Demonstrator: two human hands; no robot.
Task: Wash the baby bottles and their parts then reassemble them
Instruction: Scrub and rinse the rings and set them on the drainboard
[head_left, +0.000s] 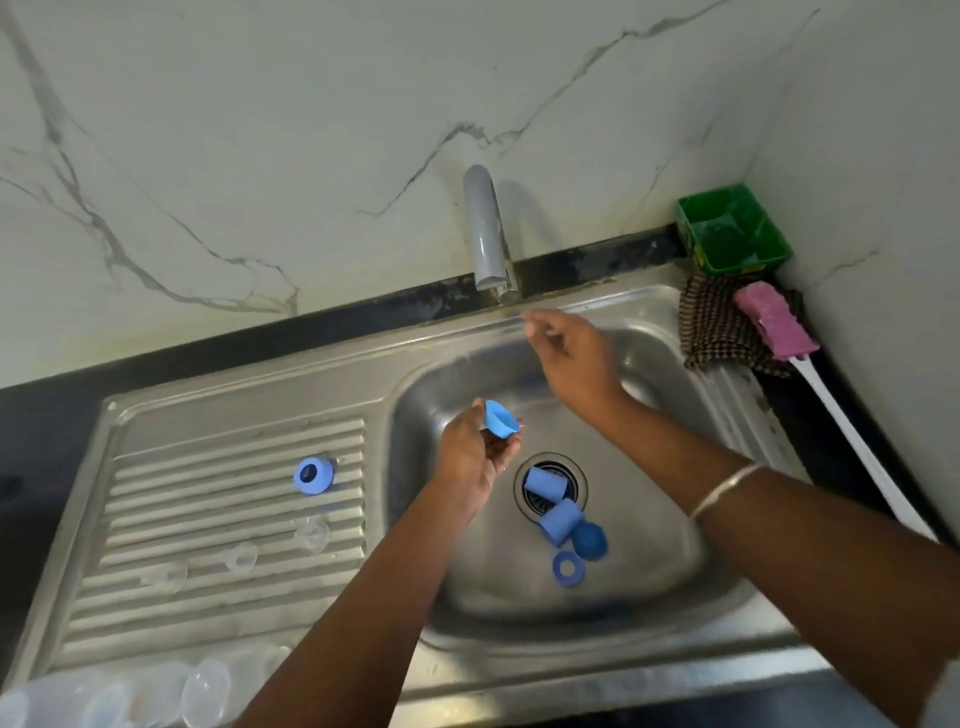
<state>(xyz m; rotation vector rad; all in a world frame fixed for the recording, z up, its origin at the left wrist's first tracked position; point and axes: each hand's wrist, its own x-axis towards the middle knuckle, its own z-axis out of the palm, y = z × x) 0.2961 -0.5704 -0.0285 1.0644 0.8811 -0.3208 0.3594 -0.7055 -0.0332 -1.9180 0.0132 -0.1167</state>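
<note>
My left hand (475, 449) holds a blue bottle cap (500, 417) over the sink basin (649, 561). My right hand (574, 358) reaches up toward the grey tap (485, 228), fingers apart and blurred, holding nothing. In the basin near the drain lie two blue caps (544, 484) (560, 521), a round blue piece (590, 540) and a blue screw ring (568, 567). Another blue ring (313, 475) stands on the ribbed drainboard (208, 467). Three clear teats (311, 535) (240, 557) (167, 576) rest on the drainboard. Clear bottles (130, 691) lie at the front left edge.
A green plastic tub (733, 231) sits in the back right corner. Beside it lie a brown checked cloth (719, 330) and a pink sponge brush (776, 323) with a long white handle. A marble wall rises behind the sink.
</note>
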